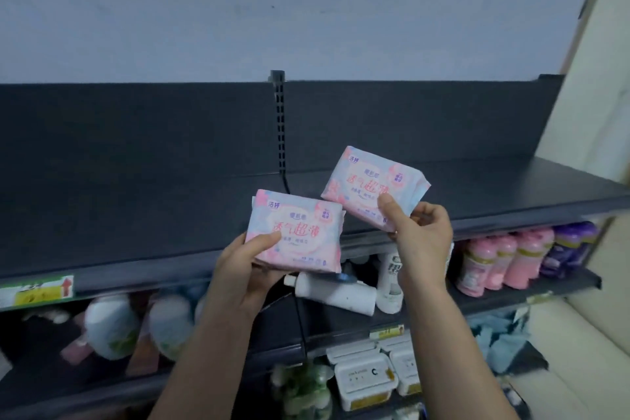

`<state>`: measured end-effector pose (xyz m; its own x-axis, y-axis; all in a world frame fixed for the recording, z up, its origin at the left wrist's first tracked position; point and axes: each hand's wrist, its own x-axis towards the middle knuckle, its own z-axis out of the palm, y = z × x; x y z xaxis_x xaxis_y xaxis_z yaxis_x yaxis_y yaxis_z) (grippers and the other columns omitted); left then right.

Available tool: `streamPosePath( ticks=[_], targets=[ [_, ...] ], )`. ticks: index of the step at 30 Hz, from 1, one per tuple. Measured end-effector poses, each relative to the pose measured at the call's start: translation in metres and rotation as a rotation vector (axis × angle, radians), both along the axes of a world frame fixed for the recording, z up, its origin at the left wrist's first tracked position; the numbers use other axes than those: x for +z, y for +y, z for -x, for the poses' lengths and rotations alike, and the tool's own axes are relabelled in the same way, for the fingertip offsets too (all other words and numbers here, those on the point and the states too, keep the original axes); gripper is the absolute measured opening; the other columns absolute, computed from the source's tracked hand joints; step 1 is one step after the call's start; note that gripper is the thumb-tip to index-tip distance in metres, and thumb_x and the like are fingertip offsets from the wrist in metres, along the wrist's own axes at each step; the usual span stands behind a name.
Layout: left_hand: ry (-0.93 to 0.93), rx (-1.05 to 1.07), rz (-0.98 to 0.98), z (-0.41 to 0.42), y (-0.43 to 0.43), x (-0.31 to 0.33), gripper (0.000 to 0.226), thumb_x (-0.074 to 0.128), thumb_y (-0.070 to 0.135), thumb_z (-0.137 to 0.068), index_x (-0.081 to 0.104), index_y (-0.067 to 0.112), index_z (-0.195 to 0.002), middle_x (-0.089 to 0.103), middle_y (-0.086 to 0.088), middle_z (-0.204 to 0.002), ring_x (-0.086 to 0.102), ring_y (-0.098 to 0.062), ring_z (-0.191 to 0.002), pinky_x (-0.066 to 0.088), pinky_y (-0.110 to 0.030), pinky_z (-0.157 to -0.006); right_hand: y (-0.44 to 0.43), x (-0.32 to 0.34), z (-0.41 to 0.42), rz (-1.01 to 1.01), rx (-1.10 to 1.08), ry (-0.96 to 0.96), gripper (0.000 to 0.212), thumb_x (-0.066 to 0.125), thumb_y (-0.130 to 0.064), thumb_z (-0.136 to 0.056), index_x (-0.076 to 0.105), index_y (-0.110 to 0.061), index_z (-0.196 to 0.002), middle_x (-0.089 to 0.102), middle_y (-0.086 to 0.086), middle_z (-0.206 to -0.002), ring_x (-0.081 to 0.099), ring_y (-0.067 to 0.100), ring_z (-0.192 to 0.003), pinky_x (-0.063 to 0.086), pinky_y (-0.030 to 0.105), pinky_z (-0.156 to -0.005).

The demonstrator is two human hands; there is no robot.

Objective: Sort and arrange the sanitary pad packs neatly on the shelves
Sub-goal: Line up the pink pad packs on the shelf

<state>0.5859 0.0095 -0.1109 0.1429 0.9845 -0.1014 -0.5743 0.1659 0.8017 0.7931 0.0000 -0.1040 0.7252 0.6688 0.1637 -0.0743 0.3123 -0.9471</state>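
A shop: dark metal shelving (443,194) with price labels (35,290) and rows of bottled toiletries (504,261).

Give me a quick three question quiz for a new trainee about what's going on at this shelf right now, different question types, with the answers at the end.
1. True or false: the left hand and right hand each hold one pink and pale blue plastic pad pack.
2. Multiple choice: the white plastic bottle lying on its side is on
A. the dark top shelf
B. the shelf just below the dark top shelf
C. the floor
3. Fill in: the row of pink bottles stands to the ___ of the right hand.

Key
1. True: left pack, right pack, each in a closed grip.
2. B; the dark top shelf carries no goods in view.
3. right
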Motion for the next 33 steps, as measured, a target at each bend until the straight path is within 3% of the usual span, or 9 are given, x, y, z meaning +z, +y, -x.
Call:
streamPosePath(
  ticks=[3, 7, 12, 17, 21, 25, 33],
  targets=[
    [-0.018, -0.049, 0.018, -0.033, 0.019, 0.002, 0.036, 0.061, -0.002, -0.08, 0.058, -0.004, -0.116, 0.069, -0.02, -0.112, 0.065, -0.036, -0.107, 0.054, -0.056, -0.084, 0.01, 0.0, -0.033, 0.003, -0.054, -0.011, 0.047, 0.088, -0.039, -0.06, 0.051, -0.021, -0.083, 0.067, 0.012, -0.099, 0.062, 0.019, -0.079, 0.055, 0.052, -0.081],
    [-0.039, -0.1, 0.028, -0.079, 0.048, 0.004, 0.034, 0.06, -0.004, -0.083, 0.058, -0.005, -0.116, 0.069, -0.02, -0.112, 0.065, -0.036, -0.107, 0.051, -0.055, -0.091, 0.026, 0.001, -0.08, 0.032, -0.124, -0.043, 0.052, 0.087, -0.048, -0.052, 0.053, -0.023, -0.082, 0.068, 0.004, -0.095, 0.067, 0.022, -0.087, 0.055, 0.053, -0.082],
    [0.002, -0.155, -0.022, -0.133, 0.083, 0.012, 0.053, 0.069, 0.008, -0.068, 0.06, -0.003, -0.119, 0.069, -0.019, -0.113, 0.064, -0.036, -0.109, 0.044, -0.056, -0.101, 0.053, 0.009, -0.141, 0.052, -0.198, -0.086, 0.045, 0.088, -0.036, -0.064, 0.054, -0.018, -0.087, 0.068, 0.005, -0.097, 0.067, 0.022, -0.087, 0.055, 0.049, -0.083],
    [0.065, -0.179, -0.126, -0.178, 0.111, 0.026, 0.05, 0.077, 0.002, -0.06, 0.064, -0.006, -0.108, 0.072, -0.018, -0.103, 0.069, -0.032, -0.098, 0.052, -0.041, -0.087, 0.083, 0.014, -0.192, 0.078, -0.232, -0.125, 0.047, 0.088, -0.041, -0.061, 0.055, -0.02, -0.086, 0.07, 0.001, -0.094, 0.069, 0.021, -0.088, 0.055, 0.051, -0.083],
    [0.075, -0.196, -0.146, -0.21, 0.133, 0.038, 0.05, 0.071, 0.008, -0.061, 0.063, -0.007, -0.108, 0.073, -0.017, -0.102, 0.068, -0.032, -0.101, 0.048, -0.044, -0.099, 0.097, 0.012, -0.226, 0.096, -0.262, -0.117, 0.048, 0.087, -0.044, -0.06, 0.055, -0.02, -0.087, 0.07, 0.002, -0.093, 0.068, 0.022, -0.088, 0.055, 0.052, -0.084],
    [0.078, -0.213, -0.106, -0.243, 0.146, 0.04, 0.049, 0.07, 0.008, -0.06, 0.063, -0.005, -0.107, 0.072, -0.017, -0.104, 0.067, -0.032, -0.104, 0.047, -0.043, -0.1, 0.104, 0.01, -0.258, 0.114, -0.276, -0.114, 0.047, 0.087, -0.043, -0.063, 0.055, -0.02, -0.088, 0.069, -0.001, -0.095, 0.068, 0.019, -0.088, 0.055, 0.05, -0.084],
    [0.126, -0.213, -0.099, -0.312, 0.148, 0.036, 0.03, 0.068, 0.006, -0.079, 0.064, -0.002, -0.107, 0.074, -0.013, -0.102, 0.07, -0.025, -0.098, 0.053, -0.033, -0.082, 0.108, 0.011, -0.332, 0.129, -0.288, -0.143, 0.044, 0.086, -0.04, -0.066, 0.053, -0.021, -0.088, 0.067, -0.003, -0.092, 0.066, 0.016, -0.085, 0.055, 0.048, -0.084]
  ],
)
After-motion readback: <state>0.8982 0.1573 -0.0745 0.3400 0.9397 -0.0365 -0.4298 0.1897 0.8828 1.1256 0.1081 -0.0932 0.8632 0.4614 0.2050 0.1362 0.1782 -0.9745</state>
